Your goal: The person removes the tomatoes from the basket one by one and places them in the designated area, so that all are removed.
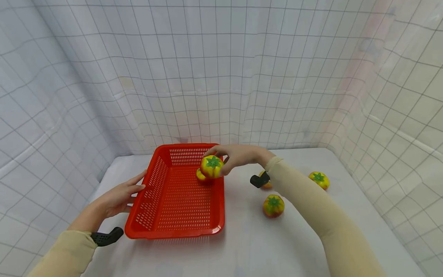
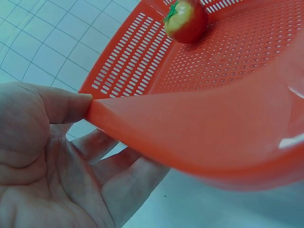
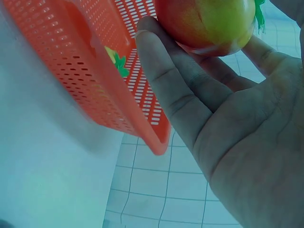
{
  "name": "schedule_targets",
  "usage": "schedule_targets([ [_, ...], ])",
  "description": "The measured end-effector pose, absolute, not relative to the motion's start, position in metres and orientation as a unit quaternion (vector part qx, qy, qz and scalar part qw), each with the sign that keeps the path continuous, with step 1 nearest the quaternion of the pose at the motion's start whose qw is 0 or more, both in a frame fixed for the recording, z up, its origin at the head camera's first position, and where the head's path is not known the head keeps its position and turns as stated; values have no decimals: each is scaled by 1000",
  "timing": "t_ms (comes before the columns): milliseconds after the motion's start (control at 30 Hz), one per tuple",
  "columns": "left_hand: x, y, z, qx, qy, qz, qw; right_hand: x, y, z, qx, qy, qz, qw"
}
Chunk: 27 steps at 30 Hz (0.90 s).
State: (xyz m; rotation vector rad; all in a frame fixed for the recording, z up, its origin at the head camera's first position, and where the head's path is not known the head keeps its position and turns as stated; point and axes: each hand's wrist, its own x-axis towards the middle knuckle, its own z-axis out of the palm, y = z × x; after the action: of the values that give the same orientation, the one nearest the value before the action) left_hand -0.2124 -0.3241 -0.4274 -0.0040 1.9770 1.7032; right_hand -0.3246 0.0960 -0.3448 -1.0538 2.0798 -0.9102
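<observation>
A red plastic basket (image 1: 183, 207) with slotted walls sits on the white table. My left hand (image 1: 119, 196) pinches its left rim, thumb on top and fingers underneath, as the left wrist view shows. Above the basket's right side, my right hand (image 1: 242, 156) holds a red-and-yellow, tomato-like fruit (image 1: 212, 166) with a green star-shaped leaf top. In the right wrist view, fingers curve round this fruit (image 3: 209, 23). A similar fruit (image 1: 200, 176) lies inside the basket by its right wall, partly hidden behind the held one.
Right of the basket, more such fruits lie on the table (image 1: 242, 246): one in front (image 1: 273, 206), one at the far right (image 1: 319, 180), and one (image 1: 265, 184) partly covered by the right wrist's black camera mount (image 1: 259, 179). White gridded curtains (image 1: 207, 77) surround the table.
</observation>
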Motion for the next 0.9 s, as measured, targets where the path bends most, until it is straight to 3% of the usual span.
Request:
schedule_targets([
  [900, -213, -321, -426, -7, 730, 631, 263, -315, 203, -358, -283, 851, -333, 293],
])
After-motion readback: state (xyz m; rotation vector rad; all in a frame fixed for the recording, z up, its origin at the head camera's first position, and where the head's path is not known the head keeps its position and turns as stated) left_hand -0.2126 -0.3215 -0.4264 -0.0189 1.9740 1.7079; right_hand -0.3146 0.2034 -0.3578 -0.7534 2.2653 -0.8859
